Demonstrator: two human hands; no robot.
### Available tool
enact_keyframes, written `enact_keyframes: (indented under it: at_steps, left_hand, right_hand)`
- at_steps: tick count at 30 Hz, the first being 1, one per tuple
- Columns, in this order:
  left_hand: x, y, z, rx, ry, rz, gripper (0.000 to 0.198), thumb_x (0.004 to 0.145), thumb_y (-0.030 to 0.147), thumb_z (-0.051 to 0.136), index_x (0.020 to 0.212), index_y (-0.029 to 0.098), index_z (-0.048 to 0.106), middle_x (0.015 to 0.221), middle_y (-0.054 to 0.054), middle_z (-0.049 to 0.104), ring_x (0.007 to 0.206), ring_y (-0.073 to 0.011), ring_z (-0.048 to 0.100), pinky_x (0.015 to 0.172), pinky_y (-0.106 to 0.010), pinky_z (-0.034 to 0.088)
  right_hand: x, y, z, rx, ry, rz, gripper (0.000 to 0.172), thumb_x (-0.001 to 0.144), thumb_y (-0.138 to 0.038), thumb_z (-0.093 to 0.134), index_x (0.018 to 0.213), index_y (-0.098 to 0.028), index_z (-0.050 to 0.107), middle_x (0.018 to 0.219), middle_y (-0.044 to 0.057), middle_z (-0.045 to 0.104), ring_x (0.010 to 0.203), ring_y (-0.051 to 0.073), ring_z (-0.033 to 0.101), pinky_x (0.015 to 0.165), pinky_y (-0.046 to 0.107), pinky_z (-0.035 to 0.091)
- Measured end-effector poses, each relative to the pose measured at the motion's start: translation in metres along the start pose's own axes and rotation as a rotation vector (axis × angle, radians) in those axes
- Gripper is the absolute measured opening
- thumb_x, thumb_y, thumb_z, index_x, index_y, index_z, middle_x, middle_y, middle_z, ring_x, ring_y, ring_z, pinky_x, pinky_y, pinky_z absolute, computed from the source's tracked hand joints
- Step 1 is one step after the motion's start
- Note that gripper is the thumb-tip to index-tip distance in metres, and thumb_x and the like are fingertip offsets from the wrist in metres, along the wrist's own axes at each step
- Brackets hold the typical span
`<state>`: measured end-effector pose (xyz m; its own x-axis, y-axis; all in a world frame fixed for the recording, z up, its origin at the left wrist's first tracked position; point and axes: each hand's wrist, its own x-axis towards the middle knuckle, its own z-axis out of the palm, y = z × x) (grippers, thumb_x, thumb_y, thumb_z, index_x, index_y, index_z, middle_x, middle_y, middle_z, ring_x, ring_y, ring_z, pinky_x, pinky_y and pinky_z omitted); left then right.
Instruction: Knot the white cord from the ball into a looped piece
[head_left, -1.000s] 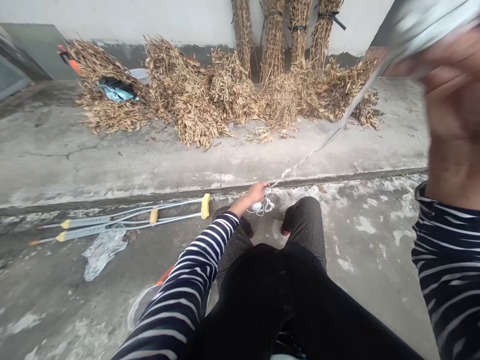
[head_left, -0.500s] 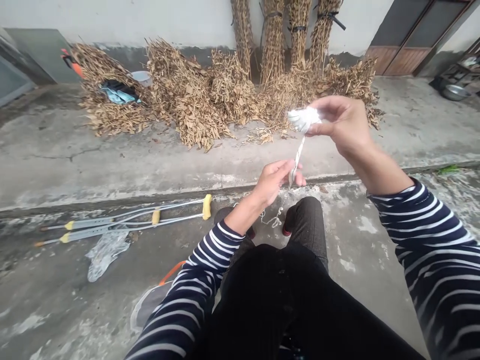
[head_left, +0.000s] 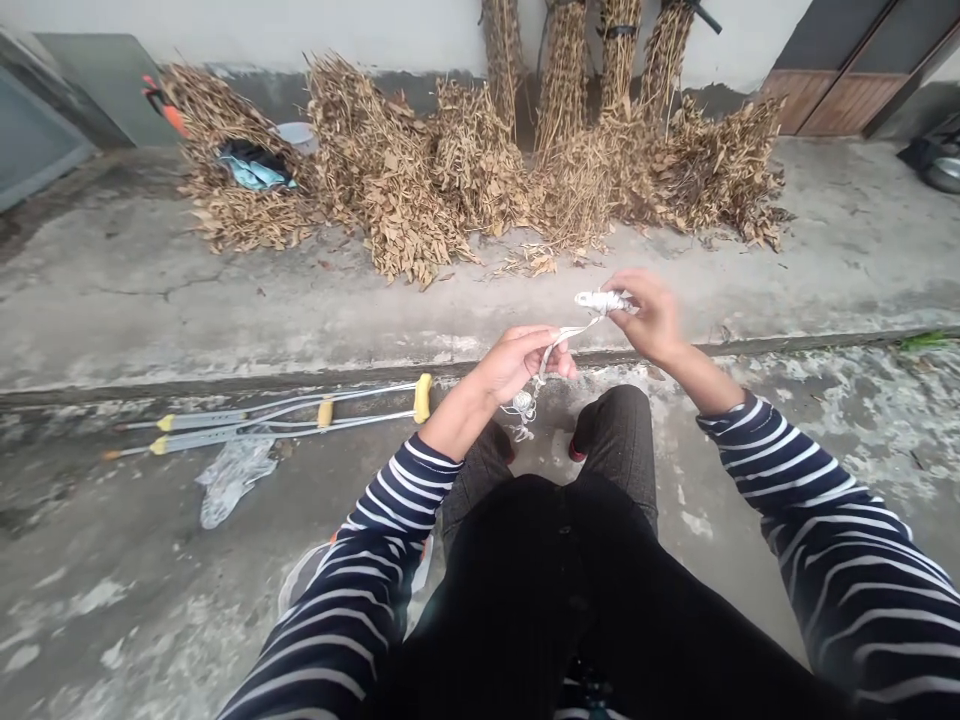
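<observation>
My right hand point(head_left: 651, 315) pinches a small white bundle of wound cord point(head_left: 602, 302) by its right end. From the bundle a flat white cord point(head_left: 564, 336) runs down and left to my left hand point(head_left: 526, 362). The left thumb and fingers are closed on that cord, and its lower part hangs below them. Beneath the left hand, between my feet, lies a loose tangle of white cord point(head_left: 523, 405) on the concrete; where it joins the held cord is hard to make out.
Crutches with yellow pads point(head_left: 423, 398) and a clear plastic bag point(head_left: 234, 478) lie at the left. A low concrete step point(head_left: 247, 325) crosses ahead, with heaps of dry plant stalks point(head_left: 405, 190) against the wall. Dark cloth with blue parts point(head_left: 257, 168) rests on the left heap.
My right hand has come down and left with the bundle, which lies flatter. The left hand has shifted slightly left along with the cord. The whole view has tilted a little.
</observation>
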<state>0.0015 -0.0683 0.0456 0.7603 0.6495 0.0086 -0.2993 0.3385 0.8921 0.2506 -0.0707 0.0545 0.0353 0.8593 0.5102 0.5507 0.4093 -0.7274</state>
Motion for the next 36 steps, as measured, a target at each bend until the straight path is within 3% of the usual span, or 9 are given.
enact_keyframes:
  at_steps: [4,6,9,14,19,23,28,31,36]
  left_hand:
    - [0.0,-0.044,-0.02,-0.107,0.016,-0.19,0.035,0.078,0.045,0.079,0.073,0.015,0.061,0.057,-0.002,0.062,0.062,-0.0164,0.066,0.06,-0.026,0.048]
    - [0.007,-0.068,-0.029,-0.091,0.024,-0.301,0.037,0.074,0.047,0.081,0.075,0.015,0.062,0.061,-0.004,0.064,0.064,-0.0166,0.067,0.055,-0.023,0.044]
    - [0.028,-0.084,-0.037,0.125,0.055,-0.383,0.028,0.077,0.038,0.079,0.081,0.012,0.068,0.077,-0.009,0.073,0.078,-0.0186,0.071,0.069,-0.026,0.051]
    - [0.053,-0.055,-0.028,0.512,0.409,-0.011,0.025,0.081,0.015,0.069,0.106,0.014,0.074,0.099,-0.006,0.076,0.096,-0.0179,0.068,0.084,-0.027,0.052]
    - [0.039,-0.031,0.004,0.301,0.335,0.25,0.032,0.084,0.029,0.072,0.114,0.015,0.071,0.108,-0.011,0.076,0.094,-0.0196,0.068,0.067,-0.025,0.052]
    - [0.031,-0.036,0.022,0.164,0.253,0.21,0.035,0.078,0.042,0.08,0.095,0.013,0.07,0.078,-0.006,0.073,0.071,-0.0154,0.066,0.065,-0.026,0.052]
    - [0.023,-0.037,0.022,0.197,0.35,0.17,0.025,0.081,0.037,0.073,0.085,0.013,0.067,0.057,0.002,0.064,0.054,-0.0083,0.056,0.062,-0.022,0.046]
    - [0.016,-0.034,0.015,0.176,0.291,0.055,0.02,0.082,0.03,0.071,0.089,0.012,0.067,0.061,0.0,0.066,0.055,-0.0097,0.06,0.06,-0.022,0.048]
    - [0.007,-0.037,-0.002,-0.005,0.292,-0.085,0.023,0.078,0.021,0.075,0.097,0.01,0.068,0.098,-0.011,0.076,0.079,-0.0162,0.073,0.062,-0.023,0.053]
  right_hand:
    - [0.015,-0.017,-0.012,0.071,0.233,0.039,0.027,0.071,-0.032,0.087,0.093,-0.027,0.072,0.109,0.005,0.066,0.102,0.024,0.061,0.078,0.037,0.057]
    - [0.017,-0.034,-0.013,0.13,0.214,0.066,0.034,0.068,-0.033,0.09,0.096,-0.026,0.071,0.108,0.004,0.066,0.102,0.023,0.062,0.076,0.035,0.058]
    - [0.008,-0.065,-0.006,0.23,0.063,0.095,0.034,0.071,-0.034,0.088,0.098,-0.025,0.07,0.105,0.003,0.066,0.103,0.021,0.063,0.079,0.034,0.06]
    - [-0.003,-0.093,0.007,0.265,-0.022,0.11,0.031,0.072,-0.031,0.086,0.098,-0.023,0.071,0.106,0.004,0.067,0.099,0.019,0.063,0.075,0.031,0.06]
    - [0.001,-0.084,0.013,0.267,-0.006,0.154,0.032,0.067,-0.022,0.086,0.095,-0.02,0.072,0.102,0.004,0.069,0.092,0.018,0.063,0.072,0.031,0.059]
    - [0.006,-0.073,0.021,0.395,0.011,0.233,0.038,0.058,-0.022,0.089,0.091,-0.019,0.072,0.097,0.004,0.071,0.088,0.017,0.065,0.071,0.031,0.06]
    - [0.013,-0.06,0.025,0.622,0.005,0.439,0.049,0.043,-0.02,0.093,0.086,-0.017,0.07,0.086,0.002,0.072,0.075,0.016,0.067,0.061,0.029,0.061]
    - [0.014,-0.051,0.025,0.7,0.027,0.557,0.049,0.043,-0.014,0.092,0.087,-0.017,0.07,0.08,0.0,0.073,0.07,0.015,0.069,0.06,0.028,0.062]
    - [0.018,-0.038,0.022,0.755,0.032,0.622,0.041,0.056,-0.009,0.087,0.092,-0.019,0.07,0.088,0.0,0.075,0.081,0.015,0.073,0.078,0.033,0.066]
